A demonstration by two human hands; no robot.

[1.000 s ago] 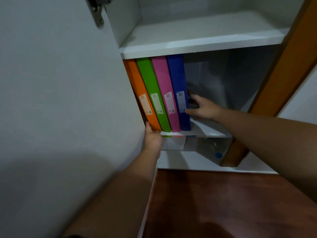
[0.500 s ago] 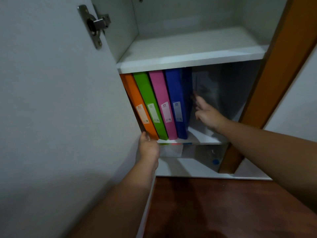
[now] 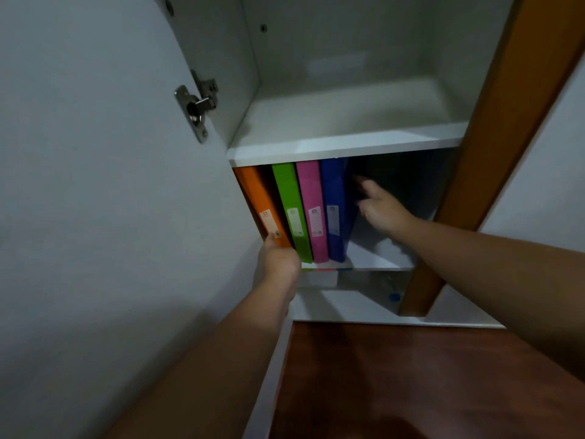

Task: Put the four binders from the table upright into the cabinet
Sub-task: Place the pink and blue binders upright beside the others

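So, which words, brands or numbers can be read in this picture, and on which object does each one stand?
No text can be read.
Orange binder spine label: too blurred.
Green binder spine label: too blurred.
Pink binder spine label: too blurred.
Blue binder spine label: too blurred.

Four upright binders (image 3: 311, 213), two hands (image 3: 278, 261), one door hinge (image 3: 198, 106)

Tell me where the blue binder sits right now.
In the head view the blue binder stands on the cabinet's middle shelf, rightmost of the four, right beside the pink binder, with the right hand against its open side.
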